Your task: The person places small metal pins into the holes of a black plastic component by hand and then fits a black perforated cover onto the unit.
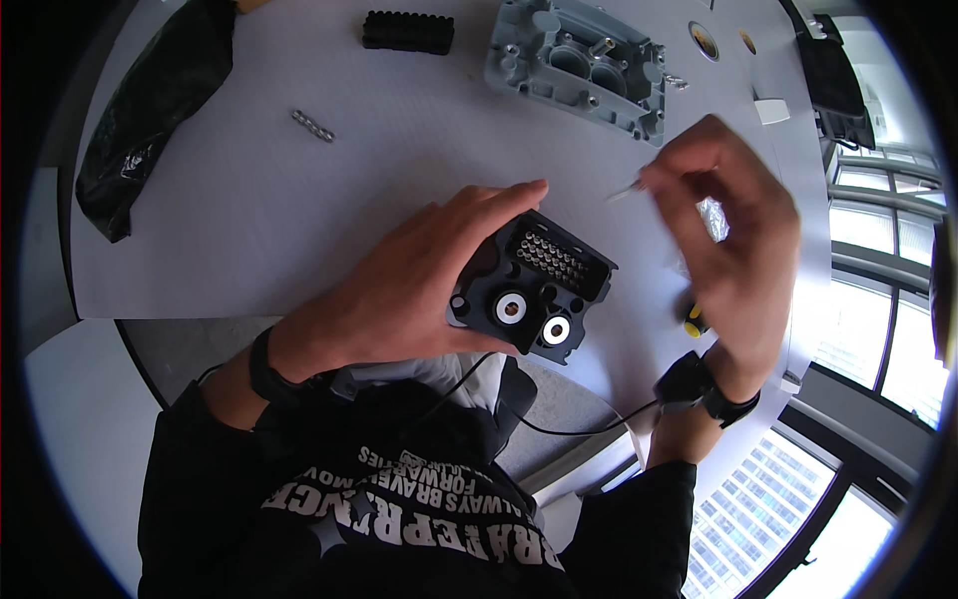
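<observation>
My left hand (429, 262) grips a black connector block (534, 290) from its left side, above the table's near edge. The block's upper face has a recess with several small silver round contacts. Below the recess sit two larger round white-rimmed sockets with brass-coloured centres. Up and to the right of the block, my right hand (733, 215) is raised and slightly blurred. Thumb and forefinger pinch a thin, pale, pointed piece (626, 191), apart from the block. Its exact kind is too small to make out.
A grey metal housing (517, 78) with round openings stands on the table (249, 220) at the back. Left of it lie a black ribbed block (407, 33), a small silver twisted piece (313, 126) and a black plastic bag (150, 125). Something yellow and black (696, 320) shows beside my right wrist.
</observation>
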Demonstrator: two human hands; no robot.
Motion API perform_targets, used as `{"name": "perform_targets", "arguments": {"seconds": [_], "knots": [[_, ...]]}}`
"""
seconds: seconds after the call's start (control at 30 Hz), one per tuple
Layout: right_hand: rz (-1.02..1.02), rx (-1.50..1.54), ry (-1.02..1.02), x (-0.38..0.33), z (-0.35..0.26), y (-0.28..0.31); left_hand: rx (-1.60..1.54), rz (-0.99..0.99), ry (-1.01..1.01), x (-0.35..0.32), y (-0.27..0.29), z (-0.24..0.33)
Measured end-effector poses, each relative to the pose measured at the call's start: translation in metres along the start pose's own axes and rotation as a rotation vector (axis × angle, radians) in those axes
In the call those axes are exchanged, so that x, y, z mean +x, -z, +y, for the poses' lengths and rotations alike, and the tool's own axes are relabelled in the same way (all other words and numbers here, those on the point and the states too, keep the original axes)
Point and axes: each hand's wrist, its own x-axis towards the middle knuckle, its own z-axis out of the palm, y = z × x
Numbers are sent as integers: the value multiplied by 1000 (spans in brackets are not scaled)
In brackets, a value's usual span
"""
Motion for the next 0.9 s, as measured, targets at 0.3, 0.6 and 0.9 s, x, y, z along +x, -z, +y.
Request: {"name": "perform_targets", "arguments": {"seconds": [0.3,0.6,0.9], "knots": [[-104,-15,217,-1,-2,-33,32,36,-24,1,2,4],[-179,-58,323,1,6,-37,32,44,-44,0,1,4],[-216,-132,411,2,13,-39,21,37,-36,1,-1,0]]}}
